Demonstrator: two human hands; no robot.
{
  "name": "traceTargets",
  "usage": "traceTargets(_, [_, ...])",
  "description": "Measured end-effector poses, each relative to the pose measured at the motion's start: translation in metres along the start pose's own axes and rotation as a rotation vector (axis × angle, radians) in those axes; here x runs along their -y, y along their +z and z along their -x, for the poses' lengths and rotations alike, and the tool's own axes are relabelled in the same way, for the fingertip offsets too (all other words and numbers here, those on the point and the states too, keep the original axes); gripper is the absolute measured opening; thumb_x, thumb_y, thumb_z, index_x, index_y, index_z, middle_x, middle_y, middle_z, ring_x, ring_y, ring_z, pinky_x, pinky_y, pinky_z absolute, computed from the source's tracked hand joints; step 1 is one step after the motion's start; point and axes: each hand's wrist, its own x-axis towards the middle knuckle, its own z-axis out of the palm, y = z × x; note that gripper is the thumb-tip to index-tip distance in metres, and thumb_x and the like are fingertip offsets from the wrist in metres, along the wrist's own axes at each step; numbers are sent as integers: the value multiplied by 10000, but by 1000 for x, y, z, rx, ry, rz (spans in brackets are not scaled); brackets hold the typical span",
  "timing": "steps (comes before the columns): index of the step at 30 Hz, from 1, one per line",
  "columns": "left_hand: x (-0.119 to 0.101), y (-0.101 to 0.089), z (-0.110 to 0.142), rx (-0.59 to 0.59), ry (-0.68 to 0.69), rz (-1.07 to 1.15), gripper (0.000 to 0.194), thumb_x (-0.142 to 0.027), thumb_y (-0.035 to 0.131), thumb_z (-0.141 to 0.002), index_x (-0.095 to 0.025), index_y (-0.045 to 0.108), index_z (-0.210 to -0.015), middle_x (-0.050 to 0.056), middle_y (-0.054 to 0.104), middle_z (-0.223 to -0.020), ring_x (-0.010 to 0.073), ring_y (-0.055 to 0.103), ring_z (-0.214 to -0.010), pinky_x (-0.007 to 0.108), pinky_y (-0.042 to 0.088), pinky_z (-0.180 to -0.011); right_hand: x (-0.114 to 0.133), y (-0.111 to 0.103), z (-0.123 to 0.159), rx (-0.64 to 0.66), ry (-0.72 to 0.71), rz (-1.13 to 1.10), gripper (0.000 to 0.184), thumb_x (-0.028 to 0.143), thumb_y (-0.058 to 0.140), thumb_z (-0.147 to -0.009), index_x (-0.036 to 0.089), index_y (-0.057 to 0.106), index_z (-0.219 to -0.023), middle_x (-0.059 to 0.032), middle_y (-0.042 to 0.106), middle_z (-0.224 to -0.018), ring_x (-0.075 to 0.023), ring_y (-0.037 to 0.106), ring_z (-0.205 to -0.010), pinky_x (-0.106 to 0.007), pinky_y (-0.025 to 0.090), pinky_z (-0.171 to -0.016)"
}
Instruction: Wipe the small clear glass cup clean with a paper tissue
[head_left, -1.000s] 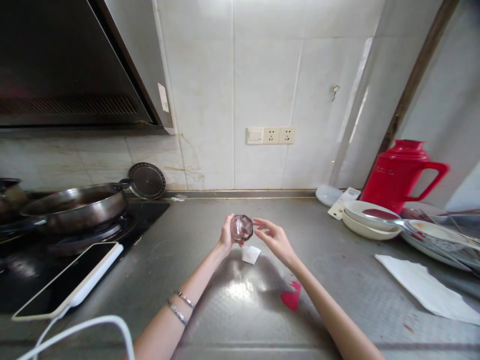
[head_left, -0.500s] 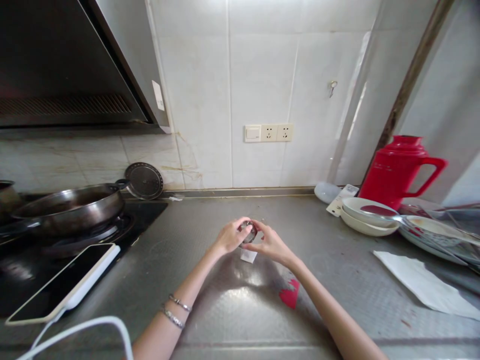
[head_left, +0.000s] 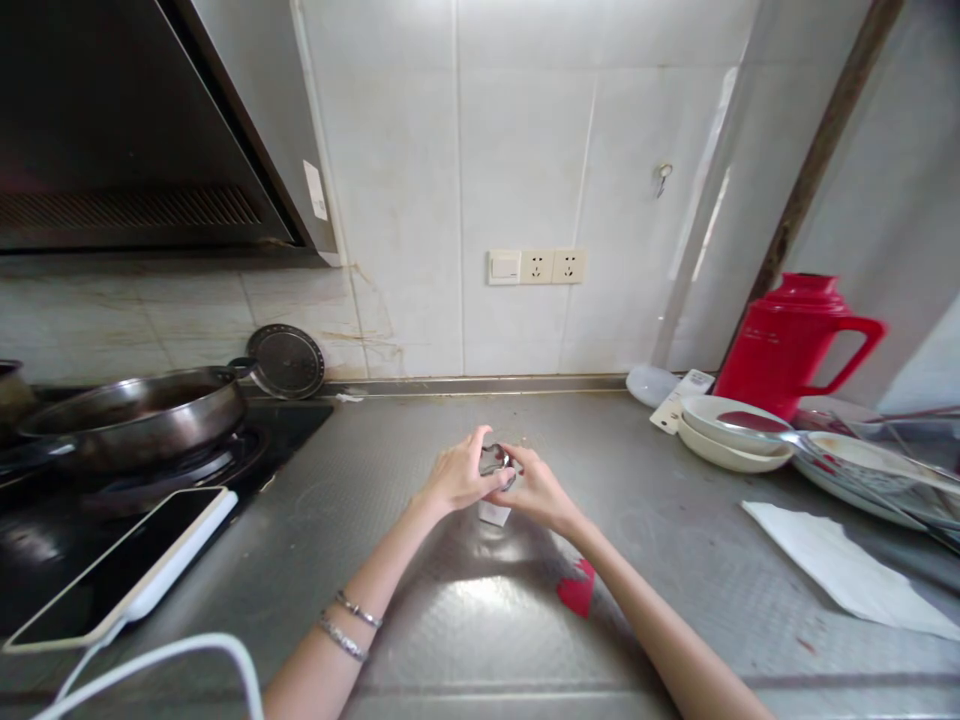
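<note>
Both of my hands meet over the middle of the steel counter (head_left: 420,620). My left hand (head_left: 457,477) wraps its fingers round a small clear glass jar (head_left: 493,461). My right hand (head_left: 536,487) closes on the same jar from the right, its fingertips at the jar's top. Only a sliver of the jar shows between the fingers. A small white piece of paper (head_left: 494,514) lies on the counter just below the hands. A red scrap (head_left: 577,591) lies beside my right forearm.
A pan (head_left: 135,415) sits on the stove at left, with a phone (head_left: 120,565) and white cable (head_left: 157,665) in front. A red thermos jug (head_left: 795,340), stacked bowls and plates (head_left: 739,435) and a white napkin (head_left: 840,570) stand at right.
One second ago my left hand held the jar up alone with my right hand open beside it. My right hand has since closed on the jar and both hands have dropped slightly.
</note>
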Motion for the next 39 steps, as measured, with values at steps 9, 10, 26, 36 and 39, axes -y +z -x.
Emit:
traceTargets(9, [9, -19, -16, 79, -70, 318, 546, -356, 741, -671, -188, 592, -1169, 84, 653, -967, 207, 568, -860, 266, 407, -775, -4, -7, -3, -9, 191, -301, 703, 389, 788, -588, 138, 561, -1204, -139, 630, -1165, -265, 619, -1021, -410, 502, -866])
traceTargets(10, [12, -19, -17, 98, -78, 325, 574, -380, 750, -661, -177, 589, -1172, 98, 649, -1003, 219, 568, -899, 277, 411, -795, -1, -9, -4, 16, 192, -366, 689, 388, 783, -601, 141, 562, -1205, -135, 630, -1174, -264, 619, -1031, -411, 499, -880])
traceTargets(26, [9, -30, -21, 414, 11, 119, 677, -469, 833, -500, -131, 653, -1058, 89, 595, -1033, 239, 586, -963, 321, 476, -819, -9, -15, -3, 65, 136, -380, 851, 366, 828, -549, 207, 474, -1307, -118, 573, -1251, -282, 543, -1142, -463, 428, -978])
traceTargets(36, [0, -4, -33, 337, 138, -59, 715, -479, 824, -521, -177, 619, -1136, 93, 594, -1130, 245, 553, -1054, 316, 446, -873, -31, -51, -10, 122, 39, -131, 982, 368, 821, -542, 221, 350, -1390, -130, 548, -1271, -295, 508, -1188, -455, 396, -1005])
traceTargets(39, [-9, 19, -46, 349, 171, -145, 697, -511, 823, -496, -170, 651, -1079, 88, 606, -1066, 242, 570, -1006, 332, 432, -904, -46, -74, -6, 141, 45, -84, 993, 392, 816, -544, 210, 338, -1395, -137, 551, -1266, -299, 518, -1183, -458, 400, -1003])
